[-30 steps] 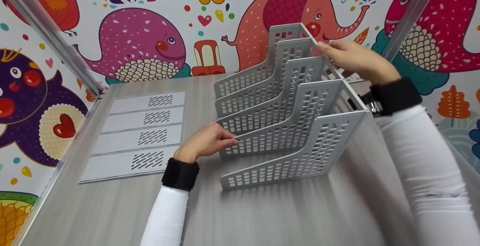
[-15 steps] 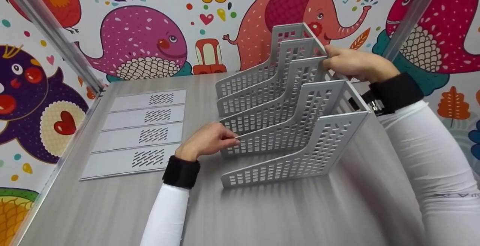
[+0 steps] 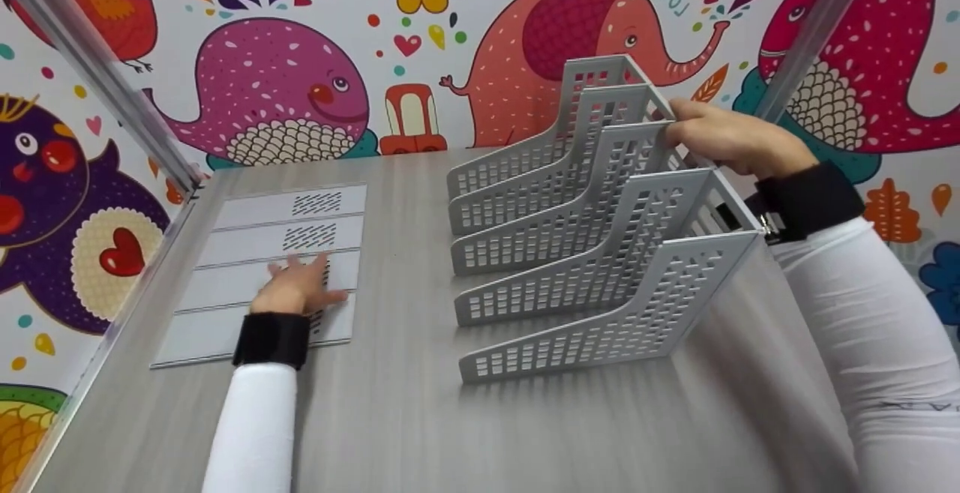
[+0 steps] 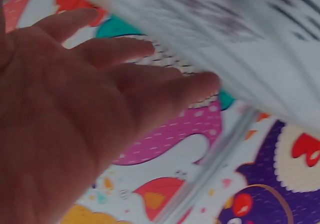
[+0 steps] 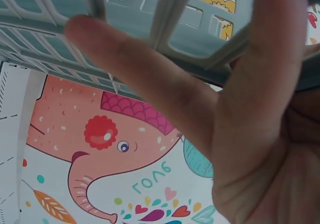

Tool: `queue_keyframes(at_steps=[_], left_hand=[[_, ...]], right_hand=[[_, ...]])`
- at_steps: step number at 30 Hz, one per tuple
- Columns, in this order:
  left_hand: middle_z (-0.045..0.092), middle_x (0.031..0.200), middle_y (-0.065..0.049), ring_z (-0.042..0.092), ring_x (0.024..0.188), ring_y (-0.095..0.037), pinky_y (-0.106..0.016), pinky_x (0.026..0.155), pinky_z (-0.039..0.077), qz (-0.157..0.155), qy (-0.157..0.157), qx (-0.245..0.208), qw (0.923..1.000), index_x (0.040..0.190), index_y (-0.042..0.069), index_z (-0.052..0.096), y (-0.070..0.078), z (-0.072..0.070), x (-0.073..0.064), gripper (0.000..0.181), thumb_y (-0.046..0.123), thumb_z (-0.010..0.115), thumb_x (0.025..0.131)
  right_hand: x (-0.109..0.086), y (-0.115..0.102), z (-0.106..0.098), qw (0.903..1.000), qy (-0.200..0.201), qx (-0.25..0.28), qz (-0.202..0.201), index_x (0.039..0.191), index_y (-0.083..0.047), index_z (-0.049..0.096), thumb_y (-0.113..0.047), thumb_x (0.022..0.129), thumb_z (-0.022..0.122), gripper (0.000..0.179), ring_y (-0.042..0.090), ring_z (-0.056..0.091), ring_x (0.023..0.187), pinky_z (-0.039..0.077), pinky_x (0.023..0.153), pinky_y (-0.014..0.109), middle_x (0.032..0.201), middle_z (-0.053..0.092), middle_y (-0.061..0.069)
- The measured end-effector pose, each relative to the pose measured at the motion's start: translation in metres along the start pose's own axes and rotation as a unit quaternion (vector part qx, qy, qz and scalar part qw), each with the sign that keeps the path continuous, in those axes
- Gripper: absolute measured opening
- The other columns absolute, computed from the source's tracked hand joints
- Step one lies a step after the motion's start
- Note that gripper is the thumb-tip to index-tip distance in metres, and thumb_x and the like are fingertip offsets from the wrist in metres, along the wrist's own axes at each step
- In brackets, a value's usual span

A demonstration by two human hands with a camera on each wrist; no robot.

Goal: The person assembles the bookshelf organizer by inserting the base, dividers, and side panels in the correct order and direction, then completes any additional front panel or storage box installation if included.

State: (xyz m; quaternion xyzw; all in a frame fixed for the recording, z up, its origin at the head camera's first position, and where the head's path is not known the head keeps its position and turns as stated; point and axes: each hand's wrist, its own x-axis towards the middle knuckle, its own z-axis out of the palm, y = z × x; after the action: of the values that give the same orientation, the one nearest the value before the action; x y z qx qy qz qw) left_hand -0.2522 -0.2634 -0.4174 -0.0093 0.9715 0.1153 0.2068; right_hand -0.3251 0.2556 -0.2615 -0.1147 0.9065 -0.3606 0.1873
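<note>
Panel (image 3: pixel 232 283) under left hand (image 3: pixel 295 288), rack (image 3: pixel 592 272) touching right hand (image 3: pixel 731 136)

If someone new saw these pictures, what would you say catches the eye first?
Probably the colourful wall with its coral elephant, behind the table. Next, the tall grey file rack on the right, with the right hand on it, and the left hand spread over the white panel.

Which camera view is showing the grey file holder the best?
The head view: it takes in nearly the whole grey file holder, with the right hand hiding a little. The right wrist view shows only a close, cropped piece of lattice; the left wrist view shows none.
</note>
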Motion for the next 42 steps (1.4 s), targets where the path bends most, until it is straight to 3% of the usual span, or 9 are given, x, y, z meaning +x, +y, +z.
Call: queue_keyframes(at_steps=[3, 7, 12, 16, 19, 23, 28, 33, 42], left_hand=[[0.02, 0.152, -0.048, 0.021, 0.14, -0.066, -0.072, 0.112, 0.031, -0.004, -0.023, 0.01, 0.9997, 0.155, -0.007, 0.022, -0.012, 0.008, 0.0, 0.081, 0.038, 0.059, 0.098], [0.033, 0.15, -0.042, 0.032, 0.141, -0.057, -0.062, 0.115, 0.034, 0.018, -0.003, 0.018, 0.9997, 0.151, -0.01, 0.031, -0.006, 0.017, -0.001, 0.078, 0.036, 0.061, 0.097], [0.048, 0.144, -0.036, 0.044, 0.135, -0.053, -0.059, 0.112, 0.04, 0.046, 0.037, 0.026, 0.9979, 0.147, -0.009, 0.041, 0.026, 0.031, -0.004, 0.074, 0.036, 0.067, 0.094], [0.055, 0.138, -0.033, 0.052, 0.127, -0.053, -0.063, 0.104, 0.046, 0.083, 0.064, 0.047, 0.9934, 0.143, -0.005, 0.049, 0.061, 0.044, -0.006, 0.069, 0.038, 0.069, 0.092], [0.048, 0.148, -0.028, 0.043, 0.135, -0.056, -0.071, 0.104, 0.042, 0.09, 0.052, 0.055, 0.9931, 0.147, 0.002, 0.047, 0.087, 0.053, -0.007, 0.069, 0.041, 0.066, 0.094], [0.031, 0.163, -0.02, 0.022, 0.146, -0.059, -0.08, 0.105, 0.031, 0.094, 0.014, 0.042, 0.9946, 0.154, 0.014, 0.04, 0.116, 0.062, -0.008, 0.07, 0.045, 0.064, 0.096], [0.027, 0.164, -0.019, 0.023, 0.145, -0.059, -0.078, 0.102, 0.036, 0.122, 0.011, 0.032, 0.9919, 0.155, 0.017, 0.04, 0.141, 0.071, -0.008, 0.07, 0.045, 0.064, 0.095], [0.027, 0.165, -0.014, 0.024, 0.146, -0.056, -0.072, 0.105, 0.04, 0.134, 0.012, 0.051, 0.9896, 0.156, 0.019, 0.038, 0.155, 0.077, -0.007, 0.071, 0.048, 0.062, 0.095], [0.03, 0.165, -0.012, 0.029, 0.147, -0.052, -0.064, 0.104, 0.047, 0.147, 0.026, 0.079, 0.9856, 0.154, 0.02, 0.042, 0.164, 0.08, -0.008, 0.071, 0.053, 0.061, 0.094]], right_hand=[[0.0, 0.006, -0.002, 0.9999, 0.009, 0.011, 0.001, 0.151, -0.004, 0.024, -0.016, 0.103, 0.037, 0.051, 0.029, 0.045, 0.119, 0.049, 0.09, 0.039, 0.144, 0.041, 0.019], [-0.003, 0.014, -0.007, 0.9992, 0.026, 0.031, -0.006, 0.151, -0.005, 0.027, -0.014, 0.103, 0.037, 0.05, 0.022, 0.054, 0.11, 0.054, 0.084, 0.036, 0.14, 0.046, 0.018], [-0.007, 0.023, -0.016, 0.9981, 0.044, 0.043, 0.001, 0.144, -0.005, 0.032, -0.013, 0.103, 0.037, 0.042, 0.015, 0.059, 0.093, 0.058, 0.074, 0.032, 0.128, 0.051, 0.012], [-0.008, 0.029, -0.023, 0.9977, 0.044, 0.049, 0.012, 0.146, -0.008, 0.03, -0.014, 0.103, 0.037, 0.044, 0.014, 0.054, 0.098, 0.057, 0.075, 0.031, 0.132, 0.046, 0.011], [-0.01, 0.034, -0.028, 0.9969, 0.042, 0.064, 0.019, 0.146, -0.012, 0.03, -0.015, 0.104, 0.036, 0.043, 0.014, 0.056, 0.098, 0.059, 0.077, 0.033, 0.132, 0.045, 0.01], [-0.013, 0.041, -0.033, 0.9944, 0.045, 0.093, 0.023, 0.137, -0.017, 0.035, -0.015, 0.104, 0.034, 0.033, 0.014, 0.063, 0.089, 0.061, 0.075, 0.035, 0.118, 0.053, 0.003], [-0.017, 0.047, -0.037, 0.9924, 0.041, 0.113, 0.029, 0.135, -0.02, 0.036, -0.015, 0.104, 0.035, 0.031, 0.014, 0.067, 0.088, 0.062, 0.076, 0.037, 0.113, 0.057, -0.001], [-0.019, 0.049, -0.038, 0.991, 0.036, 0.124, 0.037, 0.138, -0.021, 0.034, -0.017, 0.105, 0.034, 0.033, 0.016, 0.069, 0.084, 0.062, 0.077, 0.041, 0.115, 0.056, 0.0], [-0.019, 0.049, -0.04, 0.9916, 0.032, 0.118, 0.042, 0.146, -0.019, 0.028, -0.019, 0.105, 0.035, 0.042, 0.018, 0.069, 0.089, 0.062, 0.081, 0.044, 0.123, 0.053, 0.005]])
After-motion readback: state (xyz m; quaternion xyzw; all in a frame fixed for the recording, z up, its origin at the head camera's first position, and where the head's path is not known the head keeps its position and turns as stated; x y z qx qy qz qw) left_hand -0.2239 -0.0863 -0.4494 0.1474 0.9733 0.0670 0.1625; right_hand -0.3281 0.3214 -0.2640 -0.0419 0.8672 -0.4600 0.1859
